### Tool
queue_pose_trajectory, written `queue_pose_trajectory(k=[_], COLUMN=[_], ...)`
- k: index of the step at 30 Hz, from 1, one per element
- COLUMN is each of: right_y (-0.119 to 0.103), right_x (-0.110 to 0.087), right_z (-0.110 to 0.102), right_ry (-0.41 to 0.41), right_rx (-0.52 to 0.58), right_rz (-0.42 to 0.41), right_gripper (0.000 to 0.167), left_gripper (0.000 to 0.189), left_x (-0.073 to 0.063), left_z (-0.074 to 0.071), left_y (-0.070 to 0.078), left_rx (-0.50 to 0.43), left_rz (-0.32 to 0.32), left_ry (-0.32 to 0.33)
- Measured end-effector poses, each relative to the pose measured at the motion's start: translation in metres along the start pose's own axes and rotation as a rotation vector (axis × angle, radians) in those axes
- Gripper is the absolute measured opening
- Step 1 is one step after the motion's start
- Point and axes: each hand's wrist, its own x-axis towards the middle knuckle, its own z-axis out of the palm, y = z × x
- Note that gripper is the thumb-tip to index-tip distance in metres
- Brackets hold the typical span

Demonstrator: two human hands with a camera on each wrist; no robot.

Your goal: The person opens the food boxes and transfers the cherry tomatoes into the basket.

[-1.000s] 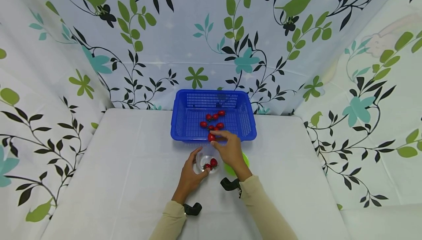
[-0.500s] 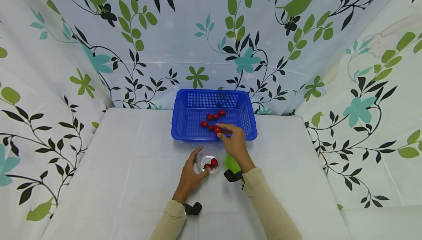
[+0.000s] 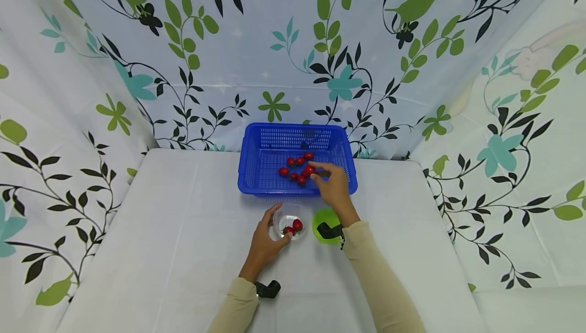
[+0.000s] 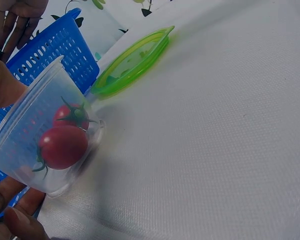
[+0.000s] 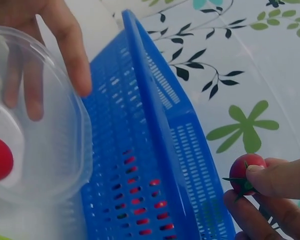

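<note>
My right hand (image 3: 335, 186) pinches a red cherry tomato (image 5: 246, 172) by thumb and fingertips, over the blue plastic basket (image 3: 247, 183). The tomato's green calyx shows in the right wrist view. Below it, several more cherry tomatoes (image 3: 291, 161) lie on the basket floor. My left hand (image 3: 265, 246) holds a clear plastic container (image 4: 25, 132) in front of the basket, thumb on the near side and fingers round the left and far sides. Two tomatoes (image 4: 63, 147) with green stems rest inside the container, which stands on the table.
A bright green lid (image 4: 135, 60) lies on the white-covered table (image 3: 201, 251), right of the container and partly under my right wrist. Behind the basket rises a cloth wall (image 3: 274, 43) printed with leaves and birds.
The right hand has moved away and to the right, carrying its tomato from the basket's near rim to over the basket floor. The left hand and container have stayed put.
</note>
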Motion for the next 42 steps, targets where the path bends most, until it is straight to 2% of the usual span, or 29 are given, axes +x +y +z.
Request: queue_pose_trajectory(k=[10,17,25,34,42], right_y=[-0.001,0.0,0.002,0.008,0.012], right_x=[0.015,0.025,0.036,0.05,0.061], right_z=[-0.01,-0.012,-0.014,-0.012,-0.008], right_ry=[-0.004,-0.032,-0.068,-0.092,-0.111], right_rx=[0.004,0.011,0.021,0.002,0.003], right_rz=[0.058,0.109,0.181,0.175,0.223], right_gripper=[0.034,0.034,0.035,0.036,0.036], left_gripper=[0.085,0.085,0.085,0.086,0.085], left_x=[0.0,-0.002,0.0,-0.001,0.0], left_z=[0.0,-0.001,0.0,-0.001,-0.001], left_y=[0.001,0.003,-0.001,0.0,-0.001], left_rx=[-0.017,-0.021,-0.005,-0.025,-0.022], left_rz=[-0.002,-0.015,-0.016,-0.02,-0.023], left_ry=[0.002,-0.002,-0.001,-0.005,-0.005])
